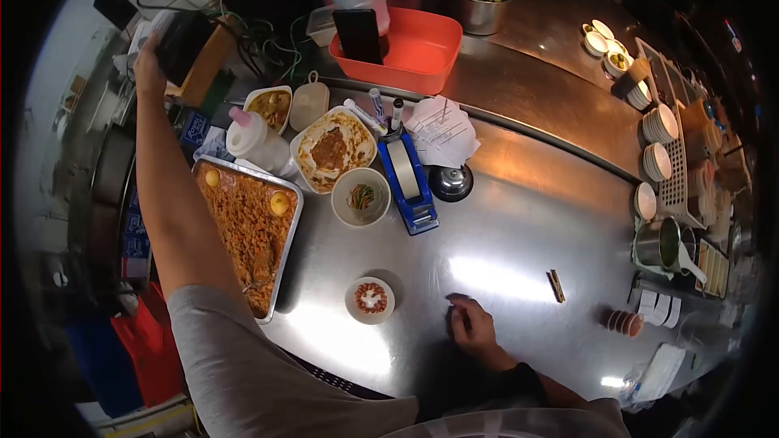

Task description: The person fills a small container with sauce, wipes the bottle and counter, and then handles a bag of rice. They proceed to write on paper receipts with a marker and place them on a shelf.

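Steel counter (519, 219), dim kitchen: two hands, one device, assorted vessels

Right hand (473, 323), nearest: over the steel, contact uncertain; fingers part-curled, thumb apart from index, nothing seen in its hold. Small white bowl (351, 302), just left of it: reddish pieces ringed about a white centre; a careless sideways sweep of that hand could have upset it.

Metal tray (287, 255): orange-red rice, two pale, egg-like rounds; left forearm (182, 211) spanned it, so a sagging arm, in my judgement, risked brushing the food.

Deep bowl (341, 203): green and orange shreds; blue tape dispenser (406, 182) beside it. Smeared tub (365, 146): brown-red sauce, mostly along base and walls; squeeze bottle (261, 144), pink-capped: contents not discernible; rear bowl (276, 88): yellowish stew.

Left hand (148, 69), far reach: at the edge of a dark-fronted device (182, 45), upper left, against a brown box (203, 69); finger spread and firmness of grip could not be told; nearby cables (268, 40) might have snagged if the device shifted.

Red tub (389, 73): black phone (359, 36) upright at its near side; steel pot (479, 23), beyond: green pieces, tongs.
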`<state>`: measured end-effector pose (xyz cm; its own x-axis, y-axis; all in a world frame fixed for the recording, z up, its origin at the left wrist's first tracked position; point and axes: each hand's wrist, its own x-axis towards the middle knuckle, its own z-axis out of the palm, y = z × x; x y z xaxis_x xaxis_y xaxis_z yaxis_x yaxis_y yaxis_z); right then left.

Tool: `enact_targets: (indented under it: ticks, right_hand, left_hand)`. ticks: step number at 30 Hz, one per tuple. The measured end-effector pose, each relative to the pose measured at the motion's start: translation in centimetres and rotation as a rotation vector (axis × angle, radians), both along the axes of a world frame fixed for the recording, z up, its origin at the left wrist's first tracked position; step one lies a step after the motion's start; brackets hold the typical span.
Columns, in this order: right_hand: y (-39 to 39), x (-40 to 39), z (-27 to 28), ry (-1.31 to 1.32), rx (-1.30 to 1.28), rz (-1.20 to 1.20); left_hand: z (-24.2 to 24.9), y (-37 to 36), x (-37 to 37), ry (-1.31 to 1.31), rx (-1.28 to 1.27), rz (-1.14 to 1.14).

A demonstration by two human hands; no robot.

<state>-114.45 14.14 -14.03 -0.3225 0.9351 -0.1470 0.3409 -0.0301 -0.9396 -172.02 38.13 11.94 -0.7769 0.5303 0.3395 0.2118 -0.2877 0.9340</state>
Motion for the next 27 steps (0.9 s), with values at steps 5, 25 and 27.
enact_targets:
  ticks: [5, 25, 27]
  right_hand:
    - [-0.2, 0.2, -0.2, 0.05, 0.096, -0.004]
    - [-1.5, 17.9, 6.3, 0.876, -0.34, -0.107]
    - [-3.9, 19.9, 7.0, 0.662, -0.412, -0.207]
  left_hand:
    - [0.6, -1.0, 0.3, 0.668, -0.037, 0.147]
    - [-21.6, -29.7, 54.9, -0.455, -0.371, -1.286]
    - [-22.1, -30.7, 57.5, -0.739, -0.469, -1.31]
